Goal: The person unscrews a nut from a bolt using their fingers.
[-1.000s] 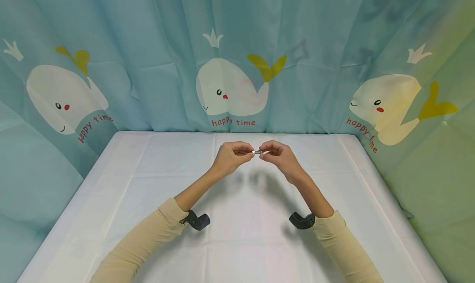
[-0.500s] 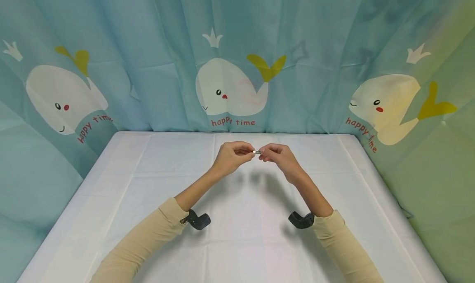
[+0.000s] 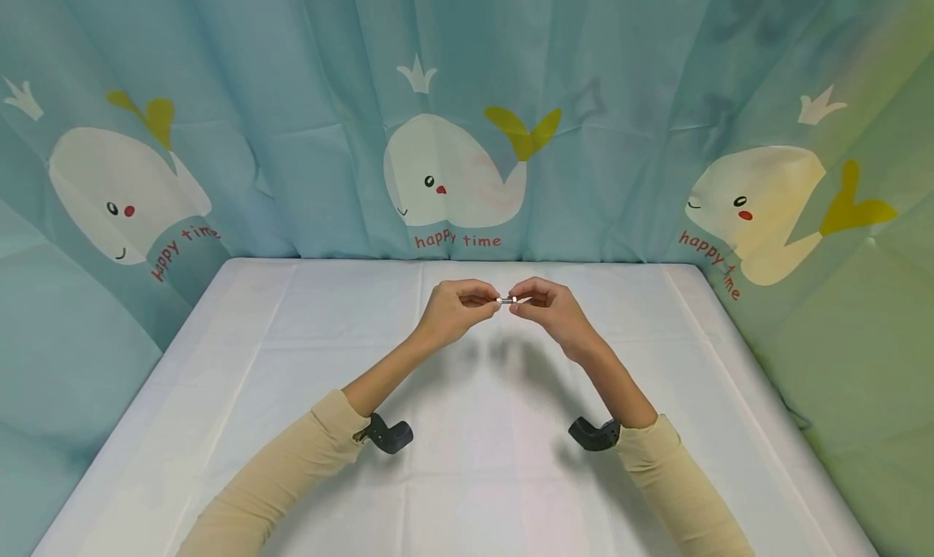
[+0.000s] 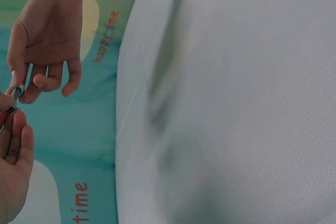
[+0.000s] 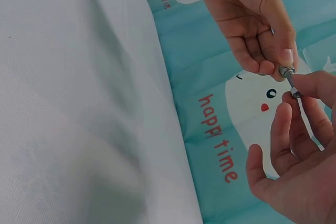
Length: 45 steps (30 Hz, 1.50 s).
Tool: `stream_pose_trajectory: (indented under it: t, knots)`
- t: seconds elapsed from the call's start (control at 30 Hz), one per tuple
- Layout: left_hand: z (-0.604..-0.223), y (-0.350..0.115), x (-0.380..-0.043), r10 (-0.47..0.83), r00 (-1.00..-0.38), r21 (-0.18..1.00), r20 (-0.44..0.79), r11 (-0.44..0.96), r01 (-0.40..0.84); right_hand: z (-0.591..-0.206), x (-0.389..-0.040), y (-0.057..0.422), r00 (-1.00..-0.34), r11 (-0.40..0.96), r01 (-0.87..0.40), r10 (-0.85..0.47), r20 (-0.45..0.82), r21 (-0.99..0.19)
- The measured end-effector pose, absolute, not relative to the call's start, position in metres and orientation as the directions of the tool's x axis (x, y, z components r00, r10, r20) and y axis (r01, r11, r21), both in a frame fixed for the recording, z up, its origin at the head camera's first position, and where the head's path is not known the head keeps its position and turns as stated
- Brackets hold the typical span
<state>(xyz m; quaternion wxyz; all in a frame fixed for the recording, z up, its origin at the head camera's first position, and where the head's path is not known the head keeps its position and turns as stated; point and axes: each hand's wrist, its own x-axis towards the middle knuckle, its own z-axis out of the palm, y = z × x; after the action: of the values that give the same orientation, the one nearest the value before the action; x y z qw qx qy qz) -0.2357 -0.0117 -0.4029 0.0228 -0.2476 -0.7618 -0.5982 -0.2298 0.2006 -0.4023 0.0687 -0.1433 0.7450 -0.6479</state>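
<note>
A small silver bolt [image 3: 507, 300] with a nut [image 5: 295, 93] on its shank is held above the far part of the table, roughly level in the head view. My left hand [image 3: 450, 310] pinches its thicker, round end [image 5: 286, 71] between thumb and index finger. From the other side my right hand [image 3: 552, 310] pinches the nut end with thumb and fingertips. A short length of shank shows between the two hands. In the left wrist view, fingers partly cover the bolt [image 4: 17, 93].
A white cloth covers the table [image 3: 467, 476]. Behind it hangs a blue-green curtain [image 3: 314, 135] printed with white whales, which also runs along both sides. Each wrist wears a black camera mount, one at the left cuff [image 3: 390, 434] and one at the right cuff [image 3: 593, 434].
My right thumb and fingers roll over the nut end, thumb raised half a second ago and lowered again now. My left hand stays still, still gripping the other end.
</note>
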Motion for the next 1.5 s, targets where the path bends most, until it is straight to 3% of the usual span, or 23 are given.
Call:
stream_pose_trajectory:
  t: [0.23,0.6,1.5]
  knots:
    - [-0.4020,-0.0117,-0.2353,0.347,-0.878,0.903,0.331,0.153,0.401,-0.4026,-0.2297,0.1998,-0.947,0.100,-0.133,-0.307,0.096,-0.986]
    - [-0.4022,-0.0119,-0.2358,0.355,-0.865,0.896,0.353,0.136,0.422,-0.4016,-0.2310,0.1981,-0.964,0.153,-0.033,-0.266,-0.009,-0.988]
    - [-0.4008,-0.0116,-0.2352,0.344,-0.880,0.906,0.329,0.146,0.396,-0.4057,-0.2307,0.2002,-0.946,0.097,-0.123,-0.312,0.087,-0.988]
